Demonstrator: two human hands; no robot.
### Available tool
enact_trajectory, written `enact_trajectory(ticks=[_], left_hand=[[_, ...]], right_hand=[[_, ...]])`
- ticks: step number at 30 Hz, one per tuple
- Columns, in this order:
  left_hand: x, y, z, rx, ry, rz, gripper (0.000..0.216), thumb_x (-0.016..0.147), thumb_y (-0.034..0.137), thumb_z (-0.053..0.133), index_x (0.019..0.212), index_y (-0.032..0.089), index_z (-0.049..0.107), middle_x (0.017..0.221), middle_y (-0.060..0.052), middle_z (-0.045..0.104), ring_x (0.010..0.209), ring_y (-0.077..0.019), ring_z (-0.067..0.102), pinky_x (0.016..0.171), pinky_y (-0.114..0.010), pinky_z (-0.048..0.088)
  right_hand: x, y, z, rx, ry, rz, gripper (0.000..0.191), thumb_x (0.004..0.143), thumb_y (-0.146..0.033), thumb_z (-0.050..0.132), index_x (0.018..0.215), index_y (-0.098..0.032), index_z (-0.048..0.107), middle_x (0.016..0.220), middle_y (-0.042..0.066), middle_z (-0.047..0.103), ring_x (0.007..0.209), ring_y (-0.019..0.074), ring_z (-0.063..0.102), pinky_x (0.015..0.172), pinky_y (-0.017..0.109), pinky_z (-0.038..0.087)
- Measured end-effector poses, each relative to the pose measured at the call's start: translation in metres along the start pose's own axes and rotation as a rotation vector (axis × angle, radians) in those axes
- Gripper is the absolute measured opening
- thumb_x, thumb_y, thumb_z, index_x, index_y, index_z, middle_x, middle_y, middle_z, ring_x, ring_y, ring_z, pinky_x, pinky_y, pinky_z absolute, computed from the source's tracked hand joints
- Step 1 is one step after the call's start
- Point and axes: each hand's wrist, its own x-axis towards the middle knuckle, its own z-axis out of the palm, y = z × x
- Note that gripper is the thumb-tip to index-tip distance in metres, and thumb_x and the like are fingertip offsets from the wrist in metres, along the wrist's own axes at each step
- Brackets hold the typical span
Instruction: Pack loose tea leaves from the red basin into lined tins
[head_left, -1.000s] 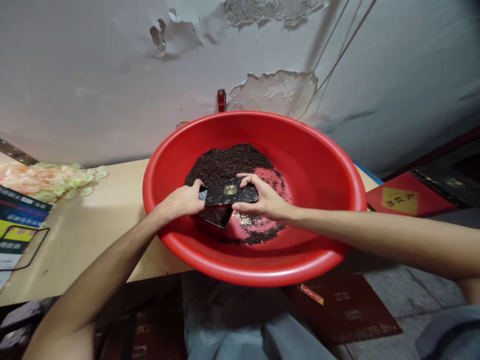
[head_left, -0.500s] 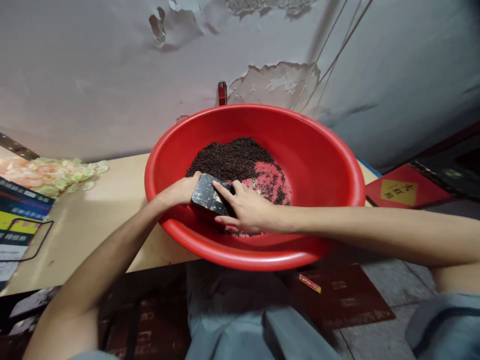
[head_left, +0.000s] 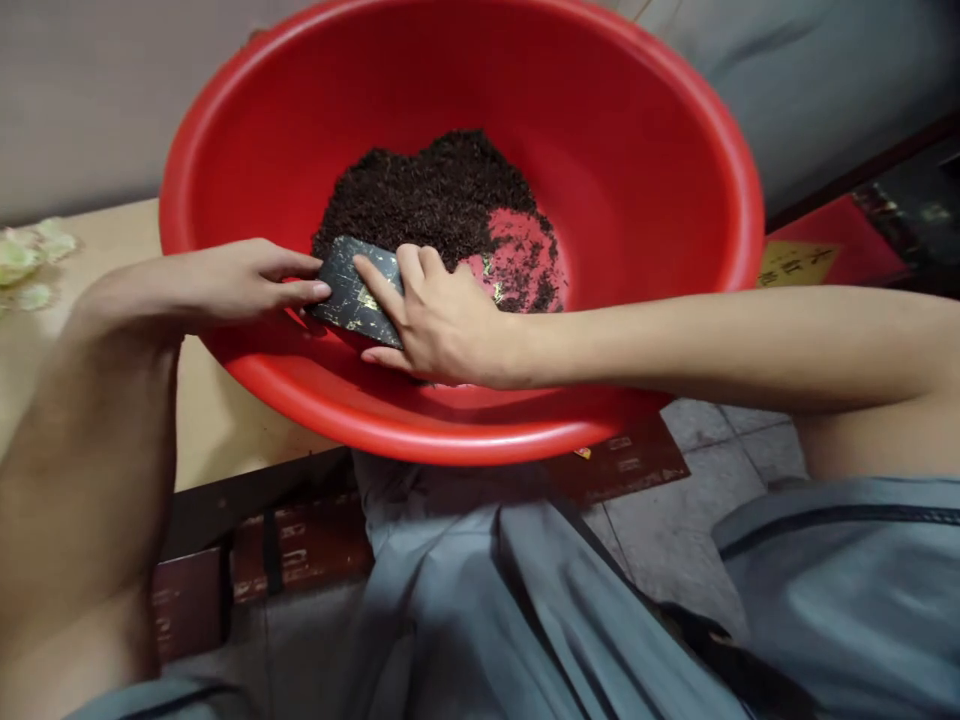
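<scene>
A big red plastic basin holds a heap of dark, fine loose leaves or grains, possibly tea. Over the near left of the heap is a small, flat black box with worn gold flecks, tilted a little. My right hand grips its right end, with the index finger stretched across the top. At the box's left edge, my left hand pinches it between thumb and fingertips. The box's underside is hidden.
Beneath the basin is a pale wooden tabletop. Artificial flowers lie at its left end. A red box with a yellow label sits to the right. Dark red boxes stand below the table edge, on a tiled floor.
The view has tipped down and come closer, so the basin looks larger and higher. My left wrist is more bent, and its fingers now hold the box's edge by their tips.
</scene>
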Motion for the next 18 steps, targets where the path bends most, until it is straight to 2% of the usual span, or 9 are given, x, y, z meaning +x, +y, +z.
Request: enact_trajectory(ticks=[2, 3, 6, 8, 10, 14, 18], left_hand=[[0.004, -0.002, 0.002, 0.009, -0.018, 0.012, 0.065, 0.094, 0.058, 0.041, 0.131, 0.011, 0.067, 0.085, 0.005, 0.077, 0.086, -0.0142, 0.067, 0.090, -0.031, 0.052], [0.005, -0.002, 0.003, -0.021, -0.025, 0.009, 0.067, 0.094, 0.059, 0.042, 0.136, 0.012, 0.063, 0.087, 0.004, 0.078, 0.085, -0.0147, 0.068, 0.090, -0.032, 0.053], [0.005, -0.002, 0.006, -0.081, 0.001, -0.012, 0.070, 0.095, 0.058, 0.047, 0.153, 0.020, 0.049, 0.118, -0.002, 0.077, 0.101, -0.0206, 0.070, 0.094, -0.032, 0.054], [0.005, -0.002, 0.010, -0.066, 0.058, 0.017, 0.071, 0.096, 0.055, 0.050, 0.160, 0.025, 0.040, 0.141, -0.004, 0.067, 0.118, -0.0234, 0.067, 0.103, -0.031, 0.051], [0.006, -0.003, 0.014, -0.040, 0.107, 0.051, 0.071, 0.098, 0.052, 0.045, 0.163, 0.028, 0.032, 0.148, -0.004, 0.061, 0.126, -0.0229, 0.064, 0.108, -0.030, 0.048], [0.005, -0.001, 0.015, 0.021, 0.079, 0.056, 0.068, 0.102, 0.050, 0.034, 0.166, 0.027, 0.022, 0.134, -0.004, 0.070, 0.115, -0.0216, 0.069, 0.102, -0.029, 0.050], [0.005, 0.009, 0.006, 0.149, -0.019, 0.070, 0.067, 0.105, 0.043, 0.027, 0.166, 0.019, 0.021, 0.121, -0.011, 0.074, 0.104, -0.0229, 0.072, 0.095, -0.029, 0.052]], right_hand=[[0.001, 0.000, 0.001, 0.014, 0.011, -0.011, 0.088, 0.097, -0.066, 0.042, 0.162, -0.016, 0.010, 0.141, 0.025, 0.039, 0.127, 0.0469, 0.038, 0.093, 0.059, 0.048], [0.001, 0.000, 0.001, 0.022, 0.013, -0.018, 0.090, 0.097, -0.066, 0.043, 0.162, -0.015, 0.009, 0.140, 0.025, 0.039, 0.127, 0.0475, 0.037, 0.092, 0.059, 0.048], [0.000, 0.003, 0.000, 0.013, -0.009, -0.043, 0.095, 0.094, -0.065, 0.049, 0.161, -0.011, 0.010, 0.137, 0.028, 0.042, 0.122, 0.0465, 0.040, 0.087, 0.056, 0.051], [0.000, 0.006, -0.001, -0.012, -0.034, -0.054, 0.096, 0.093, -0.066, 0.051, 0.161, -0.008, 0.014, 0.135, 0.029, 0.045, 0.118, 0.0441, 0.043, 0.083, 0.053, 0.053], [0.000, 0.009, -0.003, -0.017, -0.046, -0.062, 0.097, 0.093, -0.068, 0.052, 0.161, -0.008, 0.018, 0.134, 0.029, 0.047, 0.117, 0.0426, 0.045, 0.082, 0.051, 0.053], [0.005, 0.015, -0.006, 0.040, -0.060, -0.107, 0.097, 0.094, -0.072, 0.047, 0.162, -0.008, 0.022, 0.138, 0.029, 0.046, 0.118, 0.0422, 0.048, 0.088, 0.052, 0.051], [0.010, 0.019, -0.013, 0.083, -0.178, -0.113, 0.093, 0.098, -0.070, 0.041, 0.163, -0.006, 0.021, 0.139, 0.030, 0.048, 0.119, 0.0427, 0.051, 0.088, 0.052, 0.052]])
